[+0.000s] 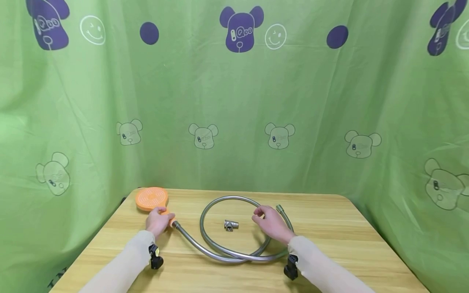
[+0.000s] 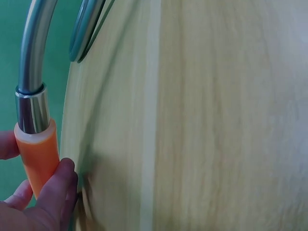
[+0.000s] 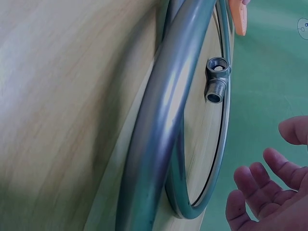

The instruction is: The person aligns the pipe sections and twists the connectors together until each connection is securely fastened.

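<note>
Three sides of bear-printed green curtain point(image 1: 239, 93) enclose a wood-grain table point(image 1: 348, 248). At its far-left corner, the left hand point(image 1: 157, 222) grips an orange shower head point(image 1: 151, 198); rightward, the metal hose point(image 3: 161, 106) loops around a threaded tee fitting point(image 1: 230, 225); the right hand point(image 1: 272, 224), loosely bent, holds nothing.

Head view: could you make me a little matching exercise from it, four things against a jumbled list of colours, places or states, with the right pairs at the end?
Things:
1. Shower head
2. Fitting
3. Right hand
4. Cloth

Colours, places or states:
A. Holding nothing
B. Green, with printed bear heads
C. Orange, gripped by the left hand
D. Lying inside the loop of the hose

Right pairs: 1-C, 2-D, 3-A, 4-B
</note>
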`<state>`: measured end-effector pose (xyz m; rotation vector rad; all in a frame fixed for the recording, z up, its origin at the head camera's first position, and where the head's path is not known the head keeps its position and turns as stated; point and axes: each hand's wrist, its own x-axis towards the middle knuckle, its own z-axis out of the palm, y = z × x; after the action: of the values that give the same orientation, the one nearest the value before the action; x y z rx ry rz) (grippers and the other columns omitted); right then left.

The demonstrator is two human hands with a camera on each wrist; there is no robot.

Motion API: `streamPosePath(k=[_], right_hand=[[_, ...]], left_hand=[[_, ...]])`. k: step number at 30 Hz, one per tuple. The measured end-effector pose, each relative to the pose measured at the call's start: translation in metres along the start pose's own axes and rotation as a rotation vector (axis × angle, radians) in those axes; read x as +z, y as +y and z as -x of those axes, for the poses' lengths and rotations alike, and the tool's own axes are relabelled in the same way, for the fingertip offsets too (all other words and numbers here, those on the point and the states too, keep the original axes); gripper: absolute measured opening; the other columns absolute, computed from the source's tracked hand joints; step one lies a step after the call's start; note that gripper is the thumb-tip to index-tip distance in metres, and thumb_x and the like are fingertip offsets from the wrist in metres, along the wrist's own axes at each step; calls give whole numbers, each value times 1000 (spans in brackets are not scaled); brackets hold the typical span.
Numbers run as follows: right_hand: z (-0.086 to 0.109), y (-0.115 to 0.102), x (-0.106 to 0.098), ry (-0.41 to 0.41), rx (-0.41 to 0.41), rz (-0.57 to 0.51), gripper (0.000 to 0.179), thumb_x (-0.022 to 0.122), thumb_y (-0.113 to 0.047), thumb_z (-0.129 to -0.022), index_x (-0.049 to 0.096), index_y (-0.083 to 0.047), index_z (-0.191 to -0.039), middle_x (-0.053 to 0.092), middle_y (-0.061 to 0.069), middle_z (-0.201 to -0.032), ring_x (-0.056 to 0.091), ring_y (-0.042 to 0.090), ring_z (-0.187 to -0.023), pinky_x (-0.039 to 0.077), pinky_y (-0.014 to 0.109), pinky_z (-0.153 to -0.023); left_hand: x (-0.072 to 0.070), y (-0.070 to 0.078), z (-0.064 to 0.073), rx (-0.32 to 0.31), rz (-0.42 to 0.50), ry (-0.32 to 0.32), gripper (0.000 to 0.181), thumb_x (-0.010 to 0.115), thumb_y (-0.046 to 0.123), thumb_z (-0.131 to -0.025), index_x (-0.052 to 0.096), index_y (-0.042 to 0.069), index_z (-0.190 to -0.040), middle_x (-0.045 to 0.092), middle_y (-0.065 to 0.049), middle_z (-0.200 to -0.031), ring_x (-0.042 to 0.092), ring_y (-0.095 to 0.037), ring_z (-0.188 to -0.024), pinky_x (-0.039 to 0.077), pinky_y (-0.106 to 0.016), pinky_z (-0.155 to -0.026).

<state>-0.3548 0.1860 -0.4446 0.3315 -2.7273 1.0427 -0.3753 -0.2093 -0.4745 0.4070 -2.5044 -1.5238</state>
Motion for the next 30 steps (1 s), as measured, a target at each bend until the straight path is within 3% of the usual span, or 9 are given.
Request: streamPosePath(k=[21,27,30], right_hand=[[1,6,-1,19,-9,9,22,69,-19,-92,70,-3,-107,68,9,-105,62,20,-93,53,42,-85],[1,10,-4,14,16,13,23,69,-19,-93,69,-4,-109,68,7,-106,62,23,-97,52,45,-90],[1,12,-5,15,25,25,22,68,-20,-94,69,-4,-110,69,6,-105,62,22,-97,52,45,-90]], left_hand=[[0,7,3,-8,-72,15,49,74,25,-82,61,3,-123,67,-16,-103,61,-26,-86,40,-32,-77],[2,9,8,1,-100,27,48,73,23,-81,62,3,-123,67,-19,-109,59,-32,-96,41,-37,-81],[2,11,10,10,-131,23,46,72,22,-82,63,2,-122,67,-21,-112,58,-33,-96,43,-36,-77]])
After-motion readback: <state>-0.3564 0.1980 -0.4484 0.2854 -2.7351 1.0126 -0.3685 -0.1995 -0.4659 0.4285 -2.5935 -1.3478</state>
